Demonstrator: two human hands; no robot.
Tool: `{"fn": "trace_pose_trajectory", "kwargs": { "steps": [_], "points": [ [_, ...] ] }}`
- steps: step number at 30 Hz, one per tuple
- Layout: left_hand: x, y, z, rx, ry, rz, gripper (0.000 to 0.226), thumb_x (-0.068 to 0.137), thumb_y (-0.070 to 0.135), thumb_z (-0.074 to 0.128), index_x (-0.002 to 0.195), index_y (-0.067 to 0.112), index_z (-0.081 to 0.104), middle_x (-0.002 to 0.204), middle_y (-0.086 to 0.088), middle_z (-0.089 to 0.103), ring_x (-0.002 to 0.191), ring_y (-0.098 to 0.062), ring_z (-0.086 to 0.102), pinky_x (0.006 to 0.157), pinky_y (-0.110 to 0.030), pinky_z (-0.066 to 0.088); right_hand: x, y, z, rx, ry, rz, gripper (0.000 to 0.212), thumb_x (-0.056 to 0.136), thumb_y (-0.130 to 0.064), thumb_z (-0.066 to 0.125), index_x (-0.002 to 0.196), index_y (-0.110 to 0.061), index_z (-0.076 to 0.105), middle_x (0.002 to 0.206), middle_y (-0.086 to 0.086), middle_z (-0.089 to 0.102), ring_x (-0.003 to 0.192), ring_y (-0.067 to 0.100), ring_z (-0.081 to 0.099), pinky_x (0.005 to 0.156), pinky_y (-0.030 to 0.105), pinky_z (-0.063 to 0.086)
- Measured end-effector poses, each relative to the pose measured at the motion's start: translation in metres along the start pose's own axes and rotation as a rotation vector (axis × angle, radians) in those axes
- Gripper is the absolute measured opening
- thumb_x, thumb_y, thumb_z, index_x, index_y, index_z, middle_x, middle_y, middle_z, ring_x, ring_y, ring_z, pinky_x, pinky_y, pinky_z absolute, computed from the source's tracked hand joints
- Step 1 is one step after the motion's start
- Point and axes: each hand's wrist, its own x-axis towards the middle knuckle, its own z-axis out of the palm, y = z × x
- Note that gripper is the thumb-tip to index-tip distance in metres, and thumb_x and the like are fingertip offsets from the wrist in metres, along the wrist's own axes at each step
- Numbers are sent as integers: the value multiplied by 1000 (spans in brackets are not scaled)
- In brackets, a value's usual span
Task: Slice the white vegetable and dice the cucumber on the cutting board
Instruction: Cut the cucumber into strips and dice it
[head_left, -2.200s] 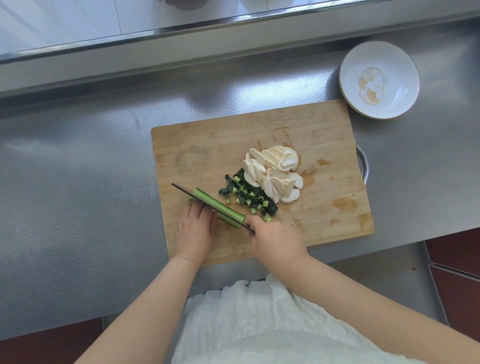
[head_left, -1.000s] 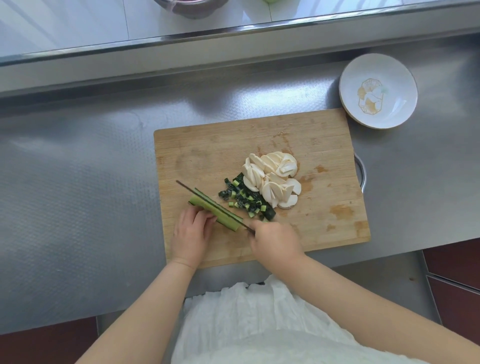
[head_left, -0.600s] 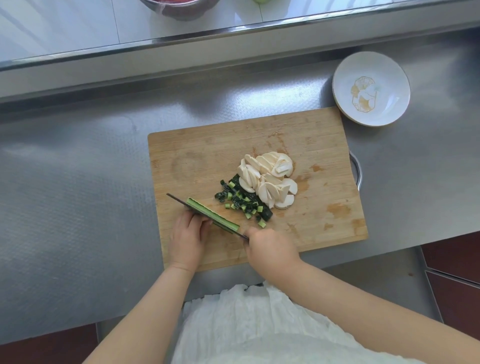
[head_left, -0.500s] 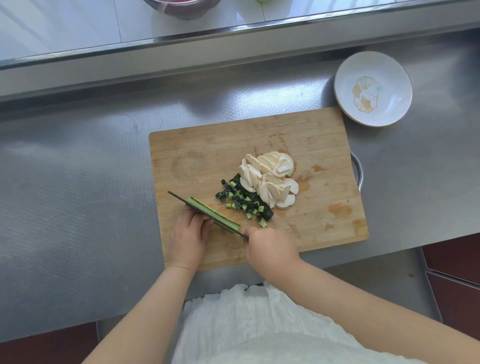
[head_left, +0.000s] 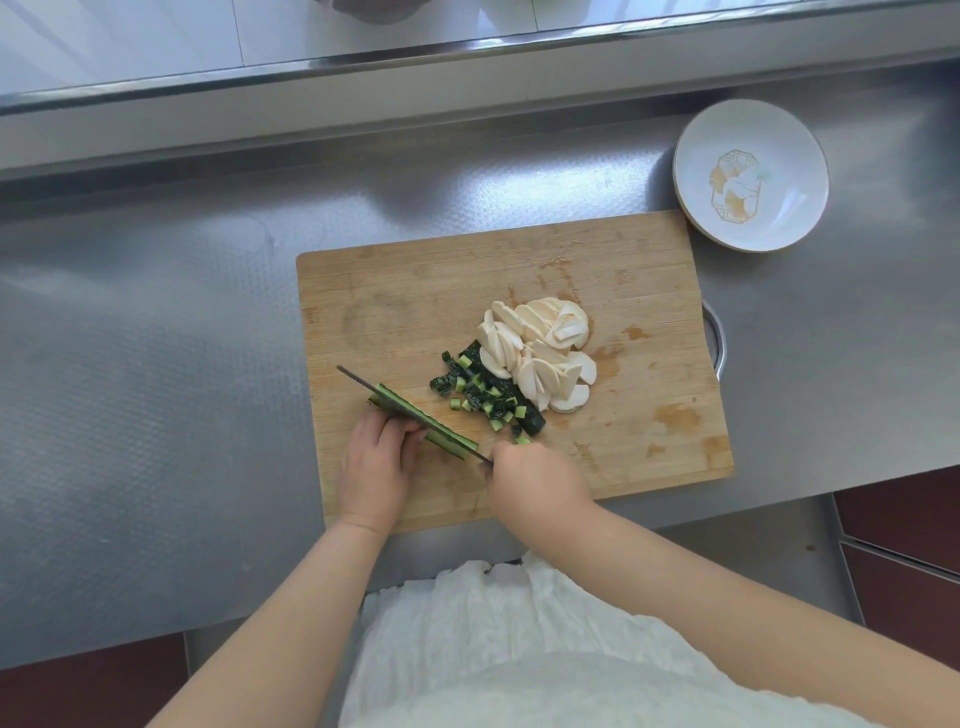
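Your right hand (head_left: 535, 480) grips the knife (head_left: 410, 410). Your left hand (head_left: 375, 462) has its fingers (head_left: 402, 431) pressed on the cucumber strip (head_left: 447, 441) on the cutting board (head_left: 415, 291). Cucumber bits (head_left: 480, 392) sit touching the white slices (head_left: 537, 353). A white plate (head_left: 750, 174) rests on the counter (head_left: 156, 364).

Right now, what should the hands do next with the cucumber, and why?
Probably press the knife down lengthwise: its blade lies along the cucumber, the left hand steadies it, the right hand grips the handle. Only some dice are cut.
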Motion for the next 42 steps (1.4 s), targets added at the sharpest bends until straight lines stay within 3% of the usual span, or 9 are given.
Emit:
{"fn": "trace_pose_trajectory", "kwargs": {
  "steps": [12, 16, 19, 21, 23, 25, 29, 36, 42],
  "points": [
    [-1, 2, -1, -11, 10, 10, 28, 89, 24, 53, 84, 0, 66, 83, -16, 60, 77, -34, 56, 64, -41, 48, 6, -3, 2, -34, -52, 31, 13, 91, -10, 45, 99, -14, 54, 65, -1, 40, 64, 24, 45, 47, 26, 30],
    [-4, 5, -8, -46, -17, -71, 6, 84, -3, 64, 89, -1, 66, 91, -18, 61, 86, -36, 57, 74, -35, 44, 1, -1, 10, -22, -51, 24, 18, 88, -5, 43, 103, -13, 50, 67, -1, 43, 63, 24, 48, 45, 25, 29],
    [8, 7, -40, -259, 290, -324, 13, 91, -5, 49, 96, 1, 59, 95, -9, 53, 92, -27, 52, 81, -23, 36, 2, -1, 9, -8, -57, 24, 18, 89, -6, 43, 102, -14, 51, 68, -1, 44, 64, 24, 48, 44, 25, 28],
    [35, 16, -69, -280, 427, -266, 9, 96, 10, 46, 97, 9, 56, 96, 1, 49, 90, -12, 48, 82, -15, 36, 2, -1, 7, -23, -68, 23, 17, 89, -5, 44, 101, -14, 53, 74, 1, 51, 64, 23, 48, 43, 24, 27],
    [76, 31, -94, -278, 171, -183, 6, 94, 23, 52, 95, 25, 57, 94, 13, 53, 87, 4, 50, 78, -11, 38, 0, -2, 6, -34, -83, 21, 19, 88, -2, 44, 100, -12, 54, 85, 5, 60, 68, 25, 54, 46, 26, 31],
    [114, 51, -100, -91, -383, -131, 7, 89, 30, 60, 94, 35, 60, 95, 21, 58, 86, 7, 53, 70, -15, 40, 0, -2, 7, -38, -92, 17, 20, 87, -1, 44, 101, -10, 54, 90, 7, 62, 77, 27, 60, 52, 29, 37],
    [145, 89, -68, 578, -1172, 65, 24, 86, 23, 68, 110, 24, 66, 113, 7, 63, 100, -16, 58, 81, -29, 48, 0, -2, 10, -45, -56, 2, 25, 86, 1, 43, 109, -8, 50, 73, 4, 52, 71, 26, 55, 53, 31, 37],
    [133, 86, -40, 856, -1247, 224, 23, 85, 19, 69, 107, 13, 66, 98, 0, 63, 92, -24, 62, 78, -37, 54, -7, -1, 6, -94, -8, -66, 33, 83, 1, 45, 115, -8, 48, 90, 7, 63, 72, 27, 58, 51, 29, 35],
    [127, 83, -43, 848, -1207, 314, 16, 88, 12, 62, 104, 13, 64, 99, -2, 64, 85, -23, 60, 70, -34, 50, -14, 6, 1, -160, 32, -123, 21, 88, -5, 44, 106, -12, 53, 69, 1, 46, 64, 24, 46, 42, 25, 22]
  ]
}}
